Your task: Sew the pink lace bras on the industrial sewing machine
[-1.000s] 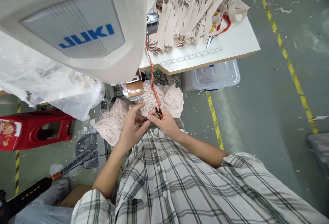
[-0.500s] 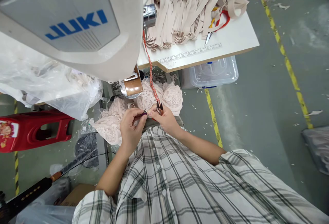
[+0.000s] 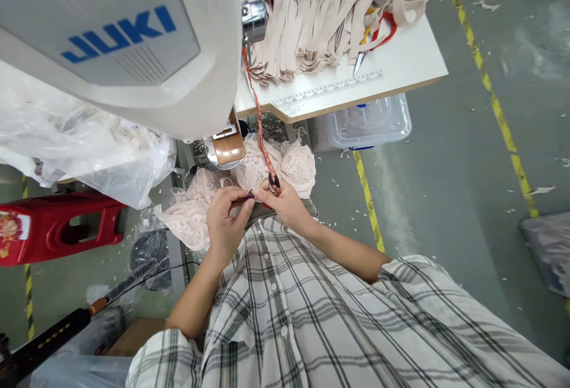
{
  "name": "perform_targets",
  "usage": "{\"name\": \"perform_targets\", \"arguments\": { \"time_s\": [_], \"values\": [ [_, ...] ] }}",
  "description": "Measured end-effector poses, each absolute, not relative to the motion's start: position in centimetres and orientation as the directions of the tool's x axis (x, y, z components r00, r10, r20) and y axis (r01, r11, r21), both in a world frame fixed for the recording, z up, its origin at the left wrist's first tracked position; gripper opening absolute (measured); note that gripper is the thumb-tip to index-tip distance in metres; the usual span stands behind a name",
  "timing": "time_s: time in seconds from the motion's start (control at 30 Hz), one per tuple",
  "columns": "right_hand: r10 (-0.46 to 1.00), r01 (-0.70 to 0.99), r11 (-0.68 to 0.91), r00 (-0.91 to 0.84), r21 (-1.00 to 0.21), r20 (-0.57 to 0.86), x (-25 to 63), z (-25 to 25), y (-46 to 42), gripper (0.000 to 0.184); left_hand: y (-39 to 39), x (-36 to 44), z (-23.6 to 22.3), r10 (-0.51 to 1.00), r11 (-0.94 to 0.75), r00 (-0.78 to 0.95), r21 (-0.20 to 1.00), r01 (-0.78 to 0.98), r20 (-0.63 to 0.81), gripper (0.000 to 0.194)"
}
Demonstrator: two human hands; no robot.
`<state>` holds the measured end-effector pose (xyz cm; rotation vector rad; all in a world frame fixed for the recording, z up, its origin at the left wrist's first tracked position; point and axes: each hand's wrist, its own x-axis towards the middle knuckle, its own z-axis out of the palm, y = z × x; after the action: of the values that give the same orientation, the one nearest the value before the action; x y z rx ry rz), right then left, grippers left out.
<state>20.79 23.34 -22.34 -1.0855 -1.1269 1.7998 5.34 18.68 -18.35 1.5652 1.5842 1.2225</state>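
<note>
My left hand (image 3: 225, 210) is closed in a pinch on a small dark purple thing (image 3: 248, 196), too small to name. Right beside it, my right hand (image 3: 289, 208) is closed round thread snips (image 3: 274, 182) with dark blades pointing up, and its thumb and fingertip meet near the purple thing. From the snips a braided red cord (image 3: 260, 132) runs up to the sewing machine. Pale pink lace bras (image 3: 299, 168) lie behind and to the left of my hands. My fingers hide most of the snips' handles.
Above left looms a white sewing machine (image 3: 191, 103). The white tabletop (image 3: 401, 67) bears many beige fabric strips (image 3: 307, 25) and red-handled scissors (image 3: 385, 30). Below it stands a clear plastic box (image 3: 371, 123). A red stool (image 3: 44, 227) and plastic-wrapped goods (image 3: 89, 144) are at left.
The whole view has shifted slightly, with the machine and table a little further left and up. Both hands keep their hold, nearly still.
</note>
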Motion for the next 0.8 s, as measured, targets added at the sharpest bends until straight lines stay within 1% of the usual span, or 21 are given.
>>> {"name": "perform_targets", "arguments": {
  "time_s": [0.13, 0.23, 0.3, 0.37, 0.4, 0.47, 0.5, 0.57, 0.63, 0.67, 0.73, 0.8],
  "values": [
    [0.872, -0.181, -0.391, -0.386, -0.902, -0.300, 20.7, -22.3, 23.6, 0.032, 18.7, 5.3, -18.3, 0.980, -0.125, -0.094, 0.908, 0.401, 0.177, 0.013],
    [0.823, -0.237, -0.493, -0.440, -0.837, -0.360, 20.6, -21.8, 23.9, 0.032, 18.8, 5.1, -18.6, 0.993, -0.058, -0.082, 0.942, 0.330, 0.090, 0.011],
    [0.786, -0.294, -0.567, -0.473, -0.769, -0.399, 20.5, -21.5, 24.3, 0.031, 18.9, 5.0, -18.8, 0.996, 0.049, -0.079, 0.980, 0.191, -0.034, 0.012],
    [0.764, -0.361, -0.616, -0.489, -0.700, -0.420, 20.5, -21.5, 24.5, 0.031, 19.1, 4.9, -19.0, 0.979, 0.190, -0.074, 0.982, -0.017, -0.191, 0.017],
    [0.762, -0.391, -0.627, -0.487, -0.674, -0.426, 20.5, -21.6, 24.6, 0.031, 19.2, 4.8, -19.1, 0.961, 0.260, -0.062, 0.956, -0.133, -0.270, 0.021],
    [0.773, -0.425, -0.618, -0.483, -0.661, -0.412, 20.8, -22.1, 24.7, 0.029, 19.7, 4.6, -19.2, 0.910, 0.389, 0.000, 0.856, -0.339, -0.414, 0.028],
    [0.785, -0.427, -0.598, -0.484, -0.678, -0.387, 20.9, -22.4, 24.8, 0.030, 20.0, 4.4, -19.3, 0.879, 0.449, 0.050, 0.788, -0.422, -0.474, 0.030],
    [0.805, -0.380, -0.522, -0.516, -0.763, -0.294, 21.3, -22.9, 25.3, 0.038, 20.8, 4.1, -19.4, 0.808, 0.553, 0.158, 0.638, -0.536, -0.567, 0.032],
    [0.801, -0.268, -0.366, -0.578, -0.891, -0.155, 21.6, -23.2, 26.1, 0.043, 21.8, 3.8, -19.6, 0.742, 0.621, 0.226, 0.519, -0.588, -0.632, 0.035],
    [0.791, -0.202, -0.257, -0.606, -0.945, -0.085, 21.8, -23.2, 26.7, 0.042, 22.3, 3.6, -19.6, 0.718, 0.638, 0.238, 0.483, -0.599, -0.654, 0.036],
    [0.770, -0.093, -0.046, -0.638, -0.995, 0.024, 21.8, -23.0, 28.0, 0.036, 23.4, 3.4, -19.6, 0.704, 0.641, 0.216, 0.474, -0.604, -0.676, 0.037],
    [0.766, -0.037, 0.105, -0.635, -0.994, 0.104, 21.4, -22.7, 29.2, 0.032, 24.2, 3.3, -19.5, 0.735, 0.599, 0.142, 0.537, -0.594, -0.663, 0.036]
  ]
}}
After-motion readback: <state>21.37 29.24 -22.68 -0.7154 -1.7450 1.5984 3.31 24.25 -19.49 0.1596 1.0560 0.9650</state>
